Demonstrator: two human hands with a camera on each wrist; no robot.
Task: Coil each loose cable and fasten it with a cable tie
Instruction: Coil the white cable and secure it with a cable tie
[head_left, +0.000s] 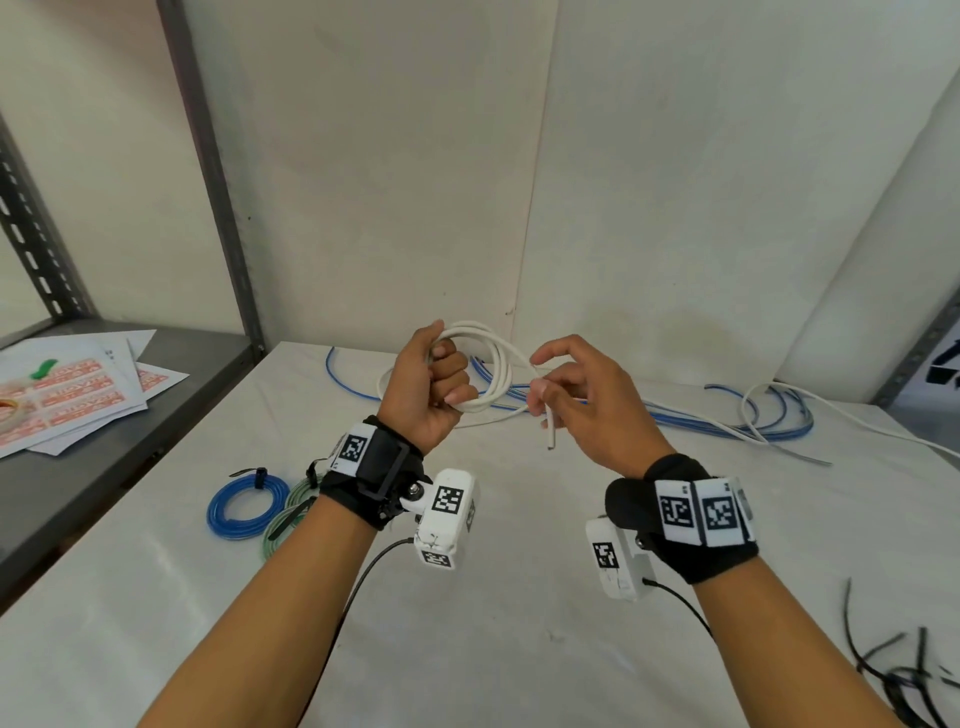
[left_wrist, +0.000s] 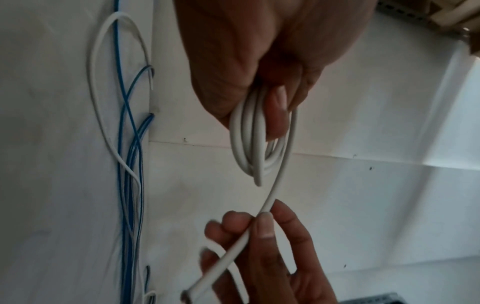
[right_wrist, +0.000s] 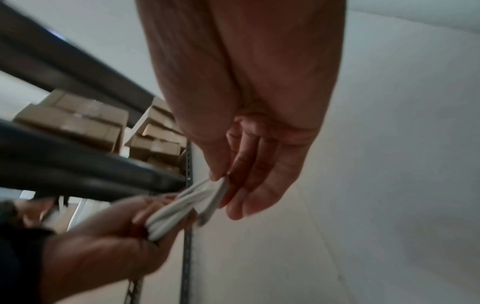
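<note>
Left hand (head_left: 426, 387), raised above the table (head_left: 493, 597), with fingers curled into a fist round a white cable (head_left: 498, 364) wound into several loops; the loops pass through the closed fingers and stand out past the knuckles toward the wall. In the left wrist view the thumb (left_wrist: 278, 111) lies pressed against the bundled turns, and one short cut end hangs free just below it.

Right hand (head_left: 587, 402), level with the left and just beside it. Its thumb and forefinger pinch the loose tail of the same cable; the remaining fingers are loosely bent and slightly apart. The cut tip of the tail projects downward below the pinching fingers, clear of the table. The right wrist view is blurred, so the exact contact of the lower fingers with the cable cannot be made out with confidence.

Beyond both sets of fingertips, flat on the table against the wall, lie uncoiled blue cables (head_left: 727, 423) tangled with a thinner white cable (head_left: 831, 402). Behind the left wrist, on the table, rest a blue coil (head_left: 247, 506) and a green coil (head_left: 291, 512), each already bound with a dark tie. Well behind the right wrist, at the table's edge, lies a scatter of black cable ties (head_left: 904, 670).
</note>
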